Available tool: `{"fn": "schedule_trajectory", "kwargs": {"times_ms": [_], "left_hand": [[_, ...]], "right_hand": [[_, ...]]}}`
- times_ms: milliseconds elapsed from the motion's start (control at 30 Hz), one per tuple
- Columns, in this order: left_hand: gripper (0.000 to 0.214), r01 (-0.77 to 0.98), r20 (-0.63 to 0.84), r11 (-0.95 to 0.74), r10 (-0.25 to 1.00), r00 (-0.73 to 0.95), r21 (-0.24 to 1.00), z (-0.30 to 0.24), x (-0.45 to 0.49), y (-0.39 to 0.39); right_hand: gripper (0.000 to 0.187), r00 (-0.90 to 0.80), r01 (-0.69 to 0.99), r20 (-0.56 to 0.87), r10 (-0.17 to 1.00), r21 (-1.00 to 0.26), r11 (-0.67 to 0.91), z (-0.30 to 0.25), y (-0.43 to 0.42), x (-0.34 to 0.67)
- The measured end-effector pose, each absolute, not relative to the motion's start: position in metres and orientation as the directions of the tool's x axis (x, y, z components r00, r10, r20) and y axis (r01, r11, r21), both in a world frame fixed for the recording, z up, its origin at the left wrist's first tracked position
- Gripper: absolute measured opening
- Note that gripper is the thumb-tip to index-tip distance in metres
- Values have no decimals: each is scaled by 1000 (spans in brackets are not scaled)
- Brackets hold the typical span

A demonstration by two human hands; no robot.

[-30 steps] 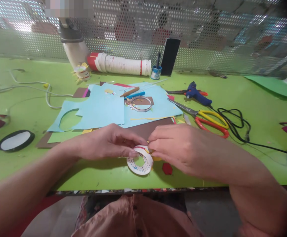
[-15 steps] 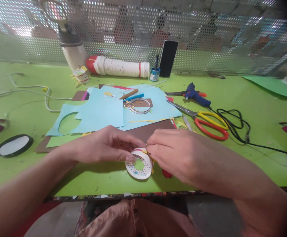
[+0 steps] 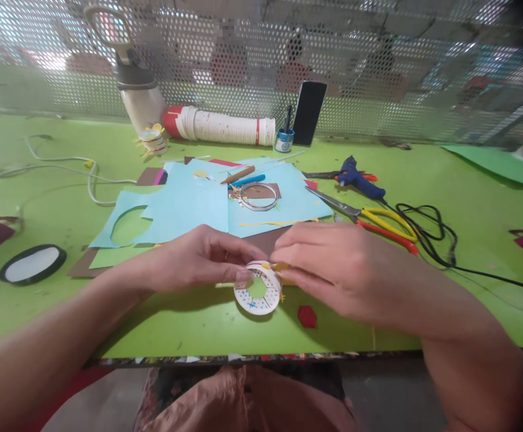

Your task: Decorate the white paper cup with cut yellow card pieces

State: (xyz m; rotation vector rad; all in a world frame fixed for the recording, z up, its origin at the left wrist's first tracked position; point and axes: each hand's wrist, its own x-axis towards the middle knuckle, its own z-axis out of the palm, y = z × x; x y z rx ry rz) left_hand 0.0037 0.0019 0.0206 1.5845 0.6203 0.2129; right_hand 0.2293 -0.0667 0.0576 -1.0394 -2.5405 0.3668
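Note:
Both my hands meet over the near middle of the green table [image 3: 207, 327]. My left hand [image 3: 198, 261] is closed on a white paper ring [image 3: 258, 294] with coloured marks, its thumb on the ring's left rim. My right hand [image 3: 333, 267] pinches a thin yellow paper strip [image 3: 280, 266] at the ring's upper right edge. A small red paper hexagon [image 3: 307, 316] lies on the table just below my right hand.
Light blue paper sheets [image 3: 189, 207] and brown card lie behind my hands, with a tape ring [image 3: 258, 196] on them. Scissors [image 3: 369, 219], a blue glue gun [image 3: 359, 178] with black cord, a cup stack [image 3: 218, 126], a phone [image 3: 310, 112] and a black-rimmed disc [image 3: 33, 263] stand around.
My hands and the paper ring have stayed together, shifting slightly. The red hexagon, partly covered by my right hand before, now lies in plain sight.

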Motion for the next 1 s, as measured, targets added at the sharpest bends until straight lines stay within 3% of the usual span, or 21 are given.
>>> {"fn": "schedule_trajectory", "kwargs": {"times_ms": [67, 167, 233, 333, 433, 533, 700, 867, 1000], "left_hand": [[29, 236, -226, 55, 553, 802, 970, 21, 4, 2], [30, 132, -205, 163, 620, 758, 978, 23, 4, 0], [32, 49, -184, 216, 667, 722, 975, 25, 4, -2], [34, -39, -129, 199, 760, 637, 979, 29, 4, -4], [35, -90, -47, 120, 819, 572, 989, 31, 3, -6], [32, -115, 6, 72, 821, 570, 991, 32, 3, -6], [28, -120, 99, -36, 818, 566, 992, 31, 3, -7], [29, -11, 196, -222, 835, 513, 975, 26, -1, -7], [32, 106, 186, -280, 832, 523, 954, 25, -2, -8]], "right_hand": [[16, -606, 655, 280, 745, -357, 666, 60, -64, 229], [12, -385, 707, 475, 791, -399, 584, 63, -61, 228], [10, -191, 702, 566, 802, -493, 514, 63, -60, 228], [16, -19, 606, 542, 840, -662, 441, 64, -60, 227], [22, -80, 563, 425, 902, -727, 393, 64, -60, 222], [26, -205, 586, 358, 911, -700, 407, 63, -61, 215], [9, -272, 575, 438, 857, -640, 510, 57, -63, 210], [8, -300, 573, 444, 844, -624, 532, 56, -62, 211], [10, -310, 564, 470, 826, -608, 558, 57, -63, 213]]}}
